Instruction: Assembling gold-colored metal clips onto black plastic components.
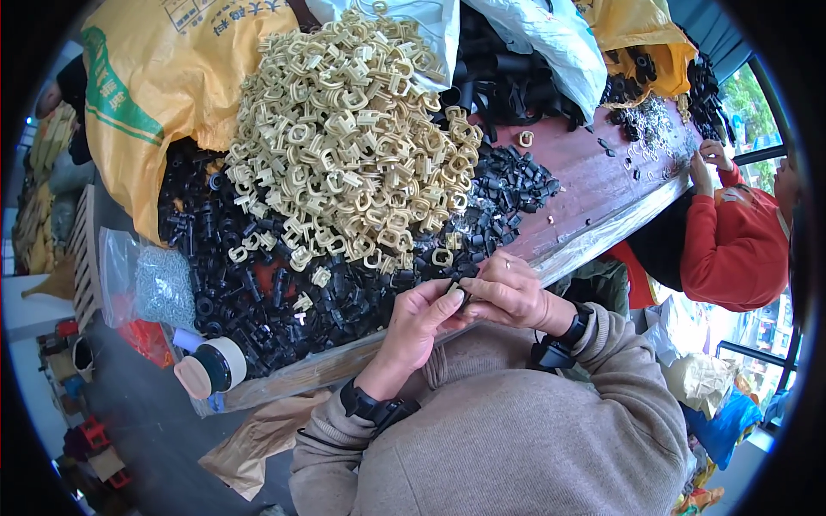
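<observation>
At the table's near edge my left hand (411, 331) and my right hand (514, 295) meet, fingers closed around a small black plastic part (465, 295). Most of that part is hidden by the fingertips, so its full shape does not show. Just beyond my hands lies a heap of cream plastic clips (344, 146), ring-shaped with short tabs. Black plastic fittings (258, 292) spread to the left of my hands and below the heap. Smaller black pieces (508, 185) form a pile right of the cream clips.
A yellow woven sack (163, 103) opens at the far left of the table (585, 176). Near the left corner are a bag of small metal pieces (163, 284) and a jar (219, 365). A co-worker in a red top (731, 245) works at the right, by small metal parts (650, 125).
</observation>
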